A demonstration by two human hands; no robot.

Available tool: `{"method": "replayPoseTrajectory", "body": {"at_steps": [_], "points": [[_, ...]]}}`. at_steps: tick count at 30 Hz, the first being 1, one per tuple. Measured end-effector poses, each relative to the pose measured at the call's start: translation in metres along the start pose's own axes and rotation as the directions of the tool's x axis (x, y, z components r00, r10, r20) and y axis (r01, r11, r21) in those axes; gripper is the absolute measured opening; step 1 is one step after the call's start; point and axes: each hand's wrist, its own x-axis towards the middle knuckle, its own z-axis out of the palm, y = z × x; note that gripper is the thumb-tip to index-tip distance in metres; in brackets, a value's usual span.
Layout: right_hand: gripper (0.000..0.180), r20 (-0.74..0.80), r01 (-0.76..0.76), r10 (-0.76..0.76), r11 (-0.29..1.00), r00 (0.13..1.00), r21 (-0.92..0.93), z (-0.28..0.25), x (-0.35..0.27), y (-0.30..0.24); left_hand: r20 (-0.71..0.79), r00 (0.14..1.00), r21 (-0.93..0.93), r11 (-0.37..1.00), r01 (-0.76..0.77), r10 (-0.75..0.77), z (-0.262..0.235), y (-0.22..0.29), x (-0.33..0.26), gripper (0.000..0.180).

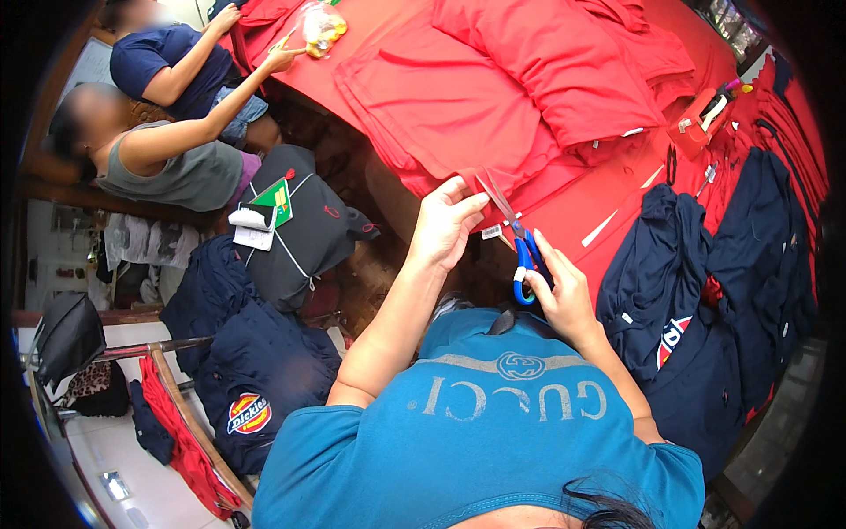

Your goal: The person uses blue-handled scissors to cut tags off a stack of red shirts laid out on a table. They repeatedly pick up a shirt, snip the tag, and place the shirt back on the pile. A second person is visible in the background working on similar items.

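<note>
My left hand [452, 220] is pinched on the edge of a piece of red cloth [468, 176] at the near side of the table. My right hand [564, 289] grips a pair of scissors [520, 236] by its blue handles. The blades are slightly spread and point up and left, with their tips at the cloth just right of my left fingertips. Whether cloth lies between the blades, I cannot make out. A small white label [492, 232] shows beside the scissors, between my two hands.
Stacked red garments [555, 70] cover the table. A red holder with tools [702, 119] stands at the far right, above navy garments [674, 256]. At left are a tied dark bundle [304, 234], more navy clothes [256, 353] and two people; one person's hand [280, 58] reaches toward a plastic bag [323, 31].
</note>
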Motion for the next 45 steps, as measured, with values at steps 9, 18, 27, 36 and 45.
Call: {"method": "replayPoseTrajectory", "body": {"at_steps": [9, 18, 27, 36, 45], "points": [[0.049, 0.072, -0.204, 0.192, 0.941, 0.979, 0.269, 0.006, -0.002, 0.008, 0.022, 1.0, -0.002, 1.0, -0.001, 0.001, -0.01, -0.002, 0.006, 0.029], [0.046, 0.127, -0.338, 0.314, 0.862, 0.941, 0.378, 0.008, -0.007, 0.012, -0.031, 0.999, 0.029, 0.999, 0.037, -0.036, -0.008, 0.001, 0.0, 0.029], [0.051, 0.066, -0.141, 0.129, 0.964, 0.989, 0.226, 0.002, 0.005, 0.006, 0.082, 0.997, 0.087, 0.996, -0.008, 0.001, -0.006, -0.002, -0.003, 0.034], [0.047, 0.334, -0.552, 0.44, 0.644, 0.834, 0.53, -0.006, 0.007, 0.007, 0.009, 0.999, 0.049, 0.998, 0.051, -0.051, -0.002, 0.001, -0.001, 0.034], [0.054, 0.13, -0.217, 0.183, 0.92, 0.974, 0.328, 0.002, 0.012, 0.011, 0.046, 0.999, 0.121, 0.993, -0.007, 0.001, -0.002, 0.003, -0.001, 0.041]]}}
